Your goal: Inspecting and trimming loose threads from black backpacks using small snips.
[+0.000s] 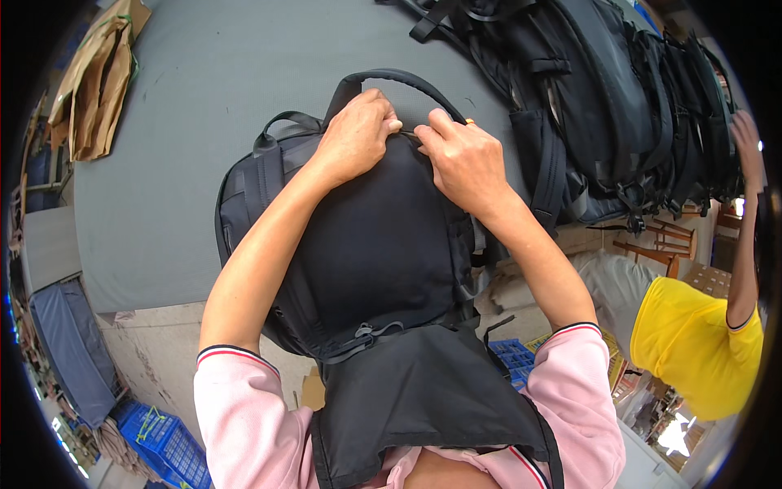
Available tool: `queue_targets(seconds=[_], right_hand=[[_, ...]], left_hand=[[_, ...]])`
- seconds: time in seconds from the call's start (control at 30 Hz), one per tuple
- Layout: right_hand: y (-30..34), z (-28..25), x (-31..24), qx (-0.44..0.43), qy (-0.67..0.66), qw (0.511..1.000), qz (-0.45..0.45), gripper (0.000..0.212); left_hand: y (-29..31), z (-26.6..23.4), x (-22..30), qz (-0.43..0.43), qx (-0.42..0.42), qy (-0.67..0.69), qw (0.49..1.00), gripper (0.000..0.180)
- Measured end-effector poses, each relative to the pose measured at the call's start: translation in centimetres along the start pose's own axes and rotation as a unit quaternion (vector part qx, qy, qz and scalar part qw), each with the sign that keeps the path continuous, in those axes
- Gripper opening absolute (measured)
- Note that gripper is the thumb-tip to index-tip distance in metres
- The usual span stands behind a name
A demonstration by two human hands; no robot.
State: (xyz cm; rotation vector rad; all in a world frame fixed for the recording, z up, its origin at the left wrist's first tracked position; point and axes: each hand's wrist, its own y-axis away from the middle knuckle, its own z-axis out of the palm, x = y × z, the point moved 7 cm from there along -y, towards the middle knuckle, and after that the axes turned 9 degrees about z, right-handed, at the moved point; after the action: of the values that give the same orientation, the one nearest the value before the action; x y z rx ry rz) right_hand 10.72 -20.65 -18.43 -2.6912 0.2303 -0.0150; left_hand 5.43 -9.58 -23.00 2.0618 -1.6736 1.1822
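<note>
A black backpack lies in front of me, partly on the grey table and partly over its near edge. Its padded strap arches up beyond my hands. My left hand is closed at the bag's far edge, thumb and fingers pinched together. Just to its right, my right hand is likewise closed on the same edge, with a ring on one finger. What exactly lies between the fingertips is too small to make out, though it is along the bag's top seam. A side loop stands up left of my left hand.
Several black backpacks are piled along the table's right side. Brown paper lies at the far left of the grey table. A co-worker in a yellow shirt stands at the right. Blue crates sit below the table.
</note>
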Motion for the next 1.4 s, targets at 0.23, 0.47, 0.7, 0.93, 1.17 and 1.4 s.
queue_targets(seconds=[0.23,0.47,0.7,0.93,1.17,1.4], right_hand=[[2.0,-1.3,1.0,0.031,-0.073,0.993,0.084,0.017],[12.4,-4.1,8.6,-0.011,-0.191,0.885,0.425,0.050],[14.6,-2.7,8.9,0.008,-0.084,0.937,0.338,0.015],[14.2,-2.2,4.9,-0.123,-0.685,0.512,0.503,0.021],[13.3,-2.0,3.8,-0.096,-0.620,0.568,0.533,0.026],[12.3,-7.0,3.9,0.078,-0.313,0.856,0.404,0.021]], left_hand=[[0.3,-1.3,-0.7,-0.047,0.060,0.030,0.997,0.016],[5.7,0.4,8.0,-0.050,-0.123,0.356,0.925,0.018],[6.9,6.6,12.0,-0.008,-0.107,0.331,0.937,0.016],[7.4,8.7,10.8,-0.173,-0.076,0.471,0.861,0.049],[11.6,11.5,11.8,-0.241,-0.048,0.467,0.849,0.055],[13.9,2.6,12.0,-0.109,0.154,0.201,0.961,0.037]])
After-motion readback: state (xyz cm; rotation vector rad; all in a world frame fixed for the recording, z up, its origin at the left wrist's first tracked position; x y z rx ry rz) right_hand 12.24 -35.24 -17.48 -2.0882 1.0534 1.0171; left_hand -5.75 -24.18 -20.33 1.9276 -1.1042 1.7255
